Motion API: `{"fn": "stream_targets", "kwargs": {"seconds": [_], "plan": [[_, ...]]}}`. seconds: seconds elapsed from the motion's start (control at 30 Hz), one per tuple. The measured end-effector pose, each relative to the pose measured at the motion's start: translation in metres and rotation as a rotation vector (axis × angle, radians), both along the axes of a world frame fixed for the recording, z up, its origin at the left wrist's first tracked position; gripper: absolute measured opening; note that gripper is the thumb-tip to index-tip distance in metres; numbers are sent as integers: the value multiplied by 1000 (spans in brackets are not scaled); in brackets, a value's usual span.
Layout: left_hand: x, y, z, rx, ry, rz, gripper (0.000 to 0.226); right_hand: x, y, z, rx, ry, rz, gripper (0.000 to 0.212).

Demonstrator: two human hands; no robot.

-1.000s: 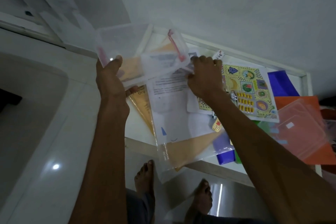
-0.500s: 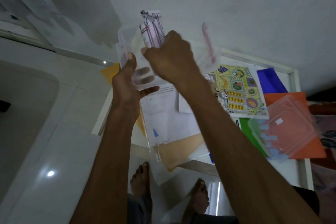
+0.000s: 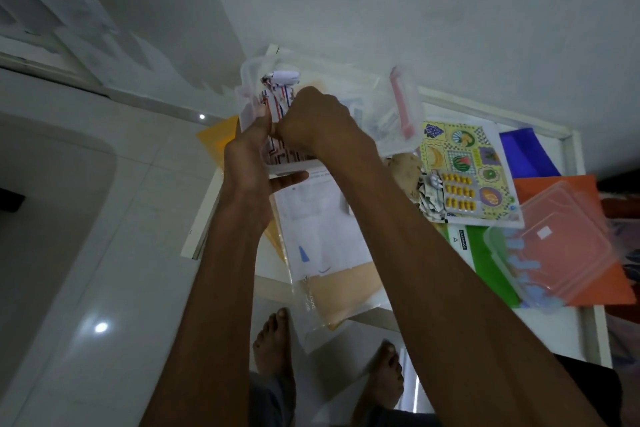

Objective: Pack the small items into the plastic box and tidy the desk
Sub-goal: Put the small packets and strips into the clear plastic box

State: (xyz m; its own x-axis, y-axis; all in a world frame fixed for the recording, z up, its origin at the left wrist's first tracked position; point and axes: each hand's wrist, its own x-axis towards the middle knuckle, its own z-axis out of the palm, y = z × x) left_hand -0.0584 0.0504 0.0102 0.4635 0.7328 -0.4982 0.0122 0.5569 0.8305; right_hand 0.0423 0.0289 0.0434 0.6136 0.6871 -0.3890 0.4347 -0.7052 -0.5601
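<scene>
Plastic box point(image 3: 374, 104) gripped between both hands' fingers point(image 3: 289, 180).

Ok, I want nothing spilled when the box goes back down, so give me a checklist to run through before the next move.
1. Left hand grips the clear plastic box at its near edge: ok.
2. Right hand has pushed the striped paper item inside the box: ok, though it pokes up at the rim.
3. Right hand free to let go: cannot tell, fingers are hidden.
4. Lid within reach on the desk: ok.
5. Bare desk space to set the box down: not ok, papers and folders cover it.
</scene>
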Motion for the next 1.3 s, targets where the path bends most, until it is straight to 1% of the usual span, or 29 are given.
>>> {"fn": "stream_targets", "kwargs": {"seconds": [0.07,0.1,0.13,0.17,0.23,0.37,0.4,0.43,0.47,0.53,0.57,0.6,0.63,0.67,0.7,0.73,0.8,0.87,1.0,1.1,1.2,1.23,1.3], "plan": [[-1,0,0,14,16,-21,40,-1,-1,-4,34,-62,18,49],[-1,0,1,15,20,-26,40,-3,-2,-6,65,-109,14,57],[-2,1,2,9,26,-25,37,-4,-2,-10,98,-148,2,59],[-3,1,2,-2,35,-15,32,-6,-3,-12,132,-167,-20,57],[-5,4,2,-26,49,8,28,-11,-5,-13,204,-173,-72,46],[-10,11,2,-50,25,31,38,-16,-9,-8,323,-247,-72,16],[-10,12,3,-52,25,35,39,-14,-10,-5,350,-276,-88,40],[-11,13,4,-48,37,44,39,-10,-14,1,350,-311,-88,38],[-12,14,4,-39,56,54,39,-4,-18,8,400,-348,-118,16],[-13,16,4,-19,96,65,39,17,-31,19,582,-390,-297,21],[-14,18,4,-15,110,72,40,34,-39,21,707,-355,-437,20],[-14,18,5,-14,120,83,40,52,-48,19,775,-316,-594,19],[-14,19,5,-12,126,96,40,70,-57,14,786,-268,-727,18],[-13,20,5,-11,129,106,39,88,-64,5,718,-230,-830,18],[-13,19,6,-11,130,112,39,105,-70,-5,599,-175,-881,21],[-13,19,6,-13,131,112,39,117,-73,-18,449,-125,-885,24],[-10,18,6,-20,139,109,39,130,-76,-45,206,-37,-788,29],[-8,17,7,-23,148,110,40,132,-73,-69,114,-28,-688,33],[-6,17,6,-17,167,93,42,131,-60,-90,131,-189,-664,27],[-8,19,5,-17,177,85,42,133,-57,-90,157,-232,-663,25],[-9,21,4,-15,182,81,42,134,-60,-79,196,-179,-738,28],[-9,21,3,-15,182,80,42,135,-64,-73,218,-113,-774,28],[-8,21,2,-18,176,69,42,134,-70,-58,282,50,-811,22]]}}
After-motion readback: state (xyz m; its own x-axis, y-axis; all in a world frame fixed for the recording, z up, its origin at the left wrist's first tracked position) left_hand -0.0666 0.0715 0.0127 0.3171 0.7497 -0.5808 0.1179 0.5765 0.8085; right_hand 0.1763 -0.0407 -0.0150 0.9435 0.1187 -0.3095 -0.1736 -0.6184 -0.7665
